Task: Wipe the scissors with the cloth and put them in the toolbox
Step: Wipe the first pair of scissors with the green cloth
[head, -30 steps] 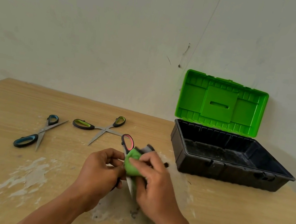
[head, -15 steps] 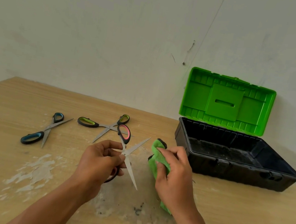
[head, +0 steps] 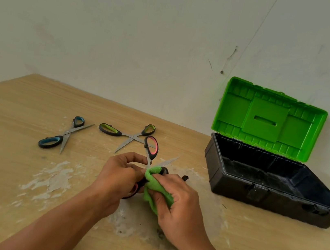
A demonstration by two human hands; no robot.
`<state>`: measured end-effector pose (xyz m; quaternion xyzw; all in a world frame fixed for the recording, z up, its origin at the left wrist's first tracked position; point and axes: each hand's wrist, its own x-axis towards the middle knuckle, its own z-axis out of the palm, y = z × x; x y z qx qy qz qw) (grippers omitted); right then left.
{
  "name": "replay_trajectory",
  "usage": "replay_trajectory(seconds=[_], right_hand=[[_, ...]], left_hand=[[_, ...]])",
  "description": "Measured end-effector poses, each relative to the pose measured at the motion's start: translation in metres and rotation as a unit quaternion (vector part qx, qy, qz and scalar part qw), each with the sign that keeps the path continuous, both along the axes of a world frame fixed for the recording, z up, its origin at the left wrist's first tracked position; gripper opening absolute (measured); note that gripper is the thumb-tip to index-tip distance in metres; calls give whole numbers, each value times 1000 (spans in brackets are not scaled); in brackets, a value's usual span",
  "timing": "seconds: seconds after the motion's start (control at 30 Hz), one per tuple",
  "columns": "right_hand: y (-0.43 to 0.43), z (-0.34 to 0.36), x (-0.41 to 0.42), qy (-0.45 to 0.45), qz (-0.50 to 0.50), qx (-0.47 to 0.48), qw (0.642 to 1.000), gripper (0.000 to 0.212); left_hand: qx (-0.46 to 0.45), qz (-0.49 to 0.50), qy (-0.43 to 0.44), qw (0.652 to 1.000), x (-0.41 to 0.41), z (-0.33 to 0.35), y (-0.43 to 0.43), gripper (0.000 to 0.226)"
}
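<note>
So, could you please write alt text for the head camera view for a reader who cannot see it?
A person's left hand holds open pink-handled scissors while the right hand wipes them with a green cloth over a wooden table. Two more scissors lie behind; an open toolbox stands to the right.

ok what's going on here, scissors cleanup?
Yes. The left hand holds the open pink-handled scissors while the right hand rubs a green cloth on them. Two more pairs, blue-handled and green-handled, lie open on the table. The toolbox stands open; nothing visible inside.
</note>
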<state>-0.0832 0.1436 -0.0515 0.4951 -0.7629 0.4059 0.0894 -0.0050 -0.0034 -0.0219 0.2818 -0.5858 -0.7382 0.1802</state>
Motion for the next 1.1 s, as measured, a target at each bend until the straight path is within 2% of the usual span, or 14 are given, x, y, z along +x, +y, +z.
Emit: replay_trajectory(seconds=[0.5, 0.67, 0.73, 0.93, 1.1], right_hand=[[20, 13, -1, -4, 42, 77, 996, 26], [31, 25, -15, 13, -7, -25, 1000, 17], [31, 25, -17, 8, -3, -42, 999, 22], [11, 14, -3, 84, 39, 54, 994, 47], [11, 14, 0, 58, 78, 106, 990, 52]], left_hand=[[-2, 45, 18, 999, 1, 1, -13, 20], [10, 18, 8, 1000, 1, 2, -14, 21], [11, -4, 0, 1000, 1, 1, -12, 20], [-5, -51, -10, 999, 2, 2, -6, 18], [-31, -46, -31, 998, 3, 0, -5, 20]])
